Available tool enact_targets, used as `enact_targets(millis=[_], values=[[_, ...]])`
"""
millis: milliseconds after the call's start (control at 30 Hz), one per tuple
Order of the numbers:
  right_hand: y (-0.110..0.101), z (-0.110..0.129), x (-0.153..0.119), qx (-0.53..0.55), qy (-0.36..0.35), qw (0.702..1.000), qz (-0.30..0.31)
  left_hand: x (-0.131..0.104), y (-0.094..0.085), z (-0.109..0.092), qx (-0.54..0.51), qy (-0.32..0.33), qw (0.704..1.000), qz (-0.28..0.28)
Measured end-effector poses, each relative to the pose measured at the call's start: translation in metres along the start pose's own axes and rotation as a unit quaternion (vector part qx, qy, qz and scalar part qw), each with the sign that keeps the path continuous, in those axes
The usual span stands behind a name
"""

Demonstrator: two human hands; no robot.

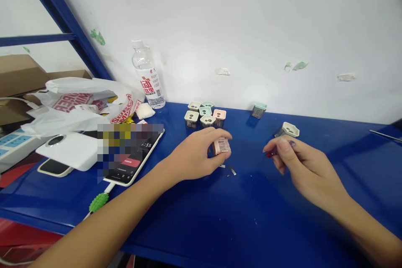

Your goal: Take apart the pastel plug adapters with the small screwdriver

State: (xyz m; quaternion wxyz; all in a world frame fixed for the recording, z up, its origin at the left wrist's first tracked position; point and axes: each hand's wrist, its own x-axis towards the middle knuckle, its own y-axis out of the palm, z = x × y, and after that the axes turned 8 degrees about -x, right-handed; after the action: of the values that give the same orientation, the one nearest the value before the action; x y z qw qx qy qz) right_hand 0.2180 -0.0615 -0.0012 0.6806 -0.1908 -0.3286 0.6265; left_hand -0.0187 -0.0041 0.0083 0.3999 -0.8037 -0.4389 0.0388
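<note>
My left hand [197,153] holds a small pink sharpener [222,146] with a clear body, tilted between thumb and fingers. Under it on the blue table lie a small metal blade [233,170] and tiny bits. My right hand [301,161] is pinched, fingertips together, around something small, dark and reddish that I cannot make out. Just behind that hand rests a cream sharpener [290,129]. Beyond my left hand stands a cluster of several sharpeners, among them a pink one [219,114] and a mint one [205,111]. A green sharpener [259,110] stands apart by the wall.
On the left are a lit phone [135,159] with a cable, a white power bank [67,150], plastic bags [81,104] and a power strip [14,144]. A water bottle [148,75] stands near the wall. A thin metal tool [385,135] lies at the right.
</note>
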Motion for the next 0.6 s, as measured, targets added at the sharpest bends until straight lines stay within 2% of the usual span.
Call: enact_targets(millis=[100,233,400,500,600], values=[[0.004,0.000,-0.001,0.040,-0.047,0.998,0.034,0.000,-0.004,0.001,0.019,0.000,1.000,0.019],[0.008,0.002,-0.004,0.026,-0.074,0.994,0.073,-0.001,-0.010,0.002,0.038,-0.021,0.996,0.075],[0.009,-0.001,-0.005,0.019,-0.077,0.996,0.043,-0.003,-0.010,0.000,0.047,-0.021,0.989,0.136],[0.010,-0.003,-0.004,0.017,-0.073,0.996,0.040,-0.003,-0.003,0.001,0.064,-0.026,0.987,0.146],[0.009,0.000,-0.003,-0.005,-0.078,0.997,0.005,-0.004,0.007,0.004,0.090,-0.022,0.986,0.141]])
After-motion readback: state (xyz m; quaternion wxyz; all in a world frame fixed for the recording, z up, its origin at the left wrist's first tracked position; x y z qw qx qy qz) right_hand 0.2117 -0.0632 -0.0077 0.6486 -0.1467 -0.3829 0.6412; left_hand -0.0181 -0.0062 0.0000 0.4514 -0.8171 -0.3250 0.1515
